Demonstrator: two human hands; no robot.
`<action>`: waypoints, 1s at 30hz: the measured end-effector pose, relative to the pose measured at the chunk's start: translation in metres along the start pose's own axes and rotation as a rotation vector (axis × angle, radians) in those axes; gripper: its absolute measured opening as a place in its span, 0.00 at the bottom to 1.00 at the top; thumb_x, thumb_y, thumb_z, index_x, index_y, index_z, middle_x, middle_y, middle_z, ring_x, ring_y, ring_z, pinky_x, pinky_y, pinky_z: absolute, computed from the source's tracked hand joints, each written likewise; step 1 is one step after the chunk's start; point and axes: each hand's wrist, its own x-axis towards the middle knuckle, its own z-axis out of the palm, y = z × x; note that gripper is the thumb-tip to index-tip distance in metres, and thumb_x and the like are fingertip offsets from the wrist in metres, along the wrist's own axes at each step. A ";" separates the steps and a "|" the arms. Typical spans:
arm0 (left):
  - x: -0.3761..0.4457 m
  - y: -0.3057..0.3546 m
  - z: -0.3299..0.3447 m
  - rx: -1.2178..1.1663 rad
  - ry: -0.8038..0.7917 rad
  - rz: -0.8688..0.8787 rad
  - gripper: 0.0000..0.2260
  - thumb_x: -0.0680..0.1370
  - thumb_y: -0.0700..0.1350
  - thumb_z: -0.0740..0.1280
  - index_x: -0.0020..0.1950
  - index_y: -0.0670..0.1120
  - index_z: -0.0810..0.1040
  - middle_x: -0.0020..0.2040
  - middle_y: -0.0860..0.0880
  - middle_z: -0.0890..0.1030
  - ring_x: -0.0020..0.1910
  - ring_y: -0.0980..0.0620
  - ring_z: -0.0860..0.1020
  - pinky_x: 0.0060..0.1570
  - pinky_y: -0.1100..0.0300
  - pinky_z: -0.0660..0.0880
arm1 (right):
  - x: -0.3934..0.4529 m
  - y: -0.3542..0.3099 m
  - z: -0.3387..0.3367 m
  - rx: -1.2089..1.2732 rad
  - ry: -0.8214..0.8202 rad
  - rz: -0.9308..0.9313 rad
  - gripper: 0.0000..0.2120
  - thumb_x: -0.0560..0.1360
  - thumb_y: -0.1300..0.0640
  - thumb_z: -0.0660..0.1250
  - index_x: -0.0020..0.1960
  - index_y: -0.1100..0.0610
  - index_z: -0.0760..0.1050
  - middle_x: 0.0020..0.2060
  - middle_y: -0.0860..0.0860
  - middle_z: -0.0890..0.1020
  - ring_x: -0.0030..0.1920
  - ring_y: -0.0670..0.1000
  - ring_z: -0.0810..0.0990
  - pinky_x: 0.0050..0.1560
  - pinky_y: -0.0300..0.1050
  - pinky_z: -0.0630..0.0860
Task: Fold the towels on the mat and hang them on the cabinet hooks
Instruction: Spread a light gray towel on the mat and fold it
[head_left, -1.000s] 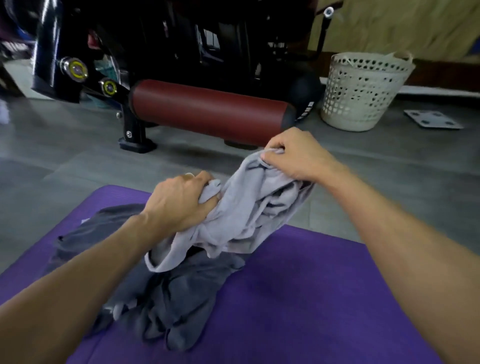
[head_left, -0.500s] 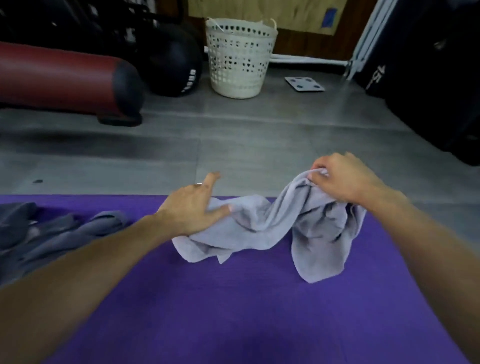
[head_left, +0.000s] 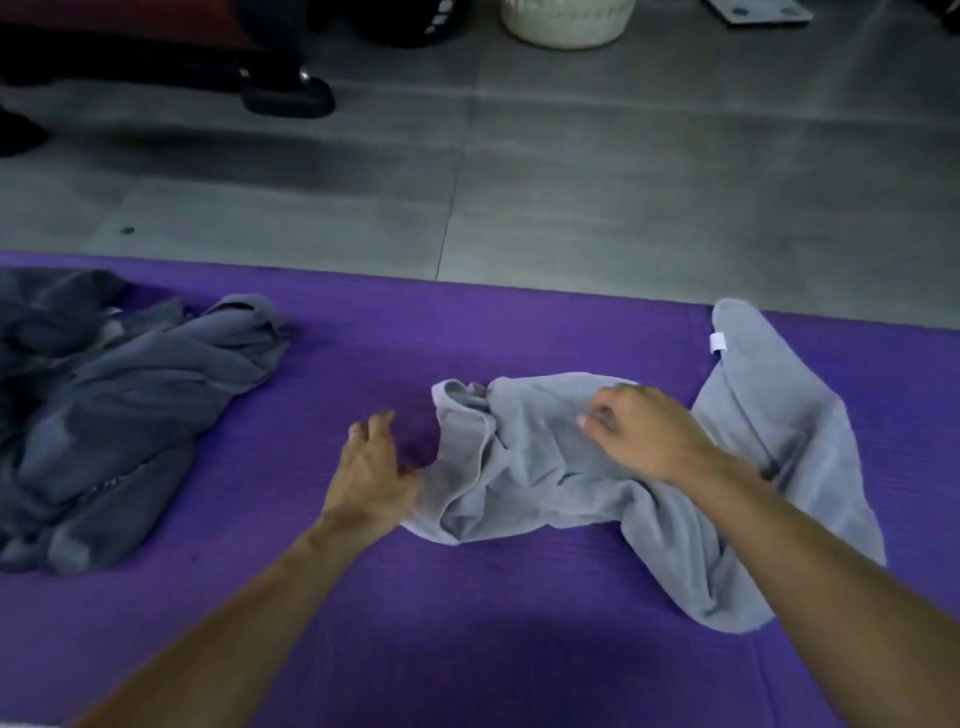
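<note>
**Spreading the Light Grey Towel Before the First Fold**

The purple mat (head_left: 519, 649) is serving as the work surface and as the landmark for every position given here. The grey floor (head_left: 623, 182) is lying beyond the mat's far edge, and the base of a white basket (head_left: 566, 26) is standing on it, well apart from the mat.

On the left part of the mat a heap of dark grey towels (head_left: 114, 415) is lying crumpled and untouched. Right of the mat's centre the light grey towel (head_left: 545, 467) is resting bunched and twisted, one lobe reaching toward the mat's far edge and showing a small white tag (head_left: 717, 343).

The right hand (head_left: 649, 436) is resting on top of the light grey towel with its fingers curled in — they appear to be pinching a fold of cloth. The left hand (head_left: 371, 467) is lying at the towel's left edge, fingers straight and spread over the mat, gripping nothing; its thumb side is touching the cloth.

Procedure for the step in hand, as judged from this layout:

- Locate two adjacent corners — do not pull from the middle of the bunch.
- Draw the corners apart until the twist releases.
- Lay the towel flat on the mat, clear of the dark heap.
- Smooth outward with flat palms before folding.
</note>
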 end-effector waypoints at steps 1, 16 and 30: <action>-0.001 -0.011 0.006 0.050 -0.022 -0.069 0.25 0.72 0.44 0.65 0.70 0.47 0.67 0.63 0.44 0.70 0.64 0.44 0.70 0.57 0.54 0.72 | 0.015 -0.012 0.006 -0.002 0.013 -0.051 0.14 0.79 0.46 0.61 0.49 0.56 0.77 0.48 0.53 0.81 0.52 0.57 0.79 0.50 0.49 0.74; -0.038 -0.013 -0.021 -0.348 0.048 0.014 0.07 0.78 0.47 0.67 0.46 0.46 0.71 0.32 0.49 0.77 0.29 0.55 0.74 0.27 0.64 0.70 | 0.078 -0.054 0.047 0.246 -0.073 -0.106 0.12 0.74 0.57 0.66 0.57 0.55 0.70 0.54 0.55 0.80 0.56 0.60 0.77 0.45 0.46 0.67; -0.060 -0.108 -0.091 0.339 0.131 -0.015 0.29 0.72 0.68 0.64 0.64 0.54 0.63 0.44 0.44 0.82 0.50 0.39 0.80 0.46 0.50 0.75 | 0.110 -0.152 0.040 0.744 -0.039 -0.115 0.06 0.71 0.53 0.72 0.46 0.53 0.80 0.44 0.48 0.82 0.45 0.48 0.79 0.46 0.42 0.73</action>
